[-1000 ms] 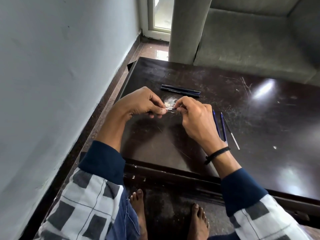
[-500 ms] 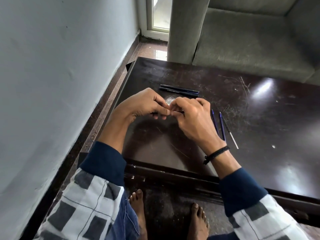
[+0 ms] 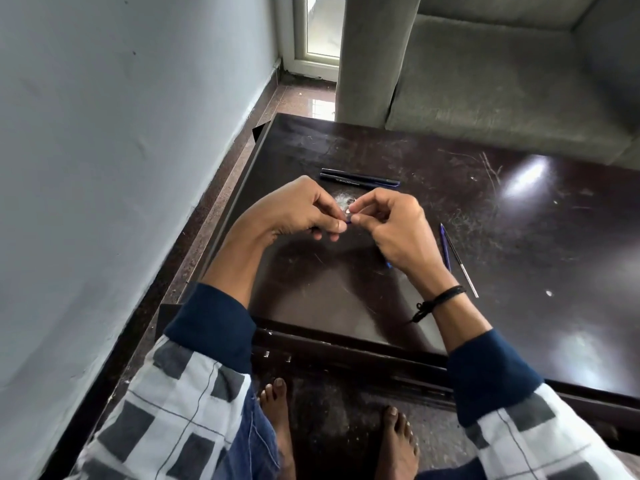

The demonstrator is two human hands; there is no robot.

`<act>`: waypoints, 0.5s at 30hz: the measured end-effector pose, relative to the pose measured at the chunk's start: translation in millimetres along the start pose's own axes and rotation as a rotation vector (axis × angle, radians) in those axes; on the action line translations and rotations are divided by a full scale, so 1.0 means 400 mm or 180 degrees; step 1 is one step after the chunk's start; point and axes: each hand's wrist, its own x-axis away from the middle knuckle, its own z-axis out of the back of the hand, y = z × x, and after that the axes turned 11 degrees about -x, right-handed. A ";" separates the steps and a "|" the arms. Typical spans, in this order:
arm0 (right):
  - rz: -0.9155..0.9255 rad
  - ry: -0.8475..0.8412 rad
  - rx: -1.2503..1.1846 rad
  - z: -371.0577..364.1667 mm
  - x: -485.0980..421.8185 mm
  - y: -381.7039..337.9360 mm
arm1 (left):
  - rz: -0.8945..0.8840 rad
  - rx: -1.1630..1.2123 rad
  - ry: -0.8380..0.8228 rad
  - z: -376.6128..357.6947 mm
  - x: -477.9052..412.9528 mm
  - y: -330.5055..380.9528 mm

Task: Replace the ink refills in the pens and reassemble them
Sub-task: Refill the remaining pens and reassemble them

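My left hand and my right hand meet fingertip to fingertip above the dark table. Between them they pinch a small blue pen part; most of it is hidden by the fingers. A short blue end sticks out under my right palm; what it belongs to is hidden. Two dark capped pens lie side by side just beyond my hands. To the right of my right wrist lie a blue refill and a thin pale refill.
A grey wall runs close along the left. A grey sofa stands behind the table. My bare feet are on the floor under the table's near edge. The tabletop is scratched and glossy.
My hands stayed together over the same spot, working the small part. The right fingers now sit a little higher and further apart from the left than half a second ago.
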 end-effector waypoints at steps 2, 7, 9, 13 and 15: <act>-0.0056 0.0032 -0.0153 0.011 -0.002 -0.002 | 0.0025 0.0076 0.0061 -0.001 -0.002 -0.001; -0.0417 0.0230 0.1009 0.088 0.000 -0.009 | 0.0222 0.0164 0.0230 0.004 -0.009 -0.016; -0.0610 0.0129 0.1471 0.101 0.009 -0.004 | 0.0306 0.0120 0.0230 0.002 -0.010 -0.017; -0.0625 -0.0187 0.1975 0.066 0.029 -0.009 | 0.0375 0.0070 0.0237 -0.004 -0.009 -0.013; -0.0481 -0.0233 0.2268 0.045 0.039 -0.019 | 0.0385 0.0052 0.0243 -0.005 -0.009 -0.012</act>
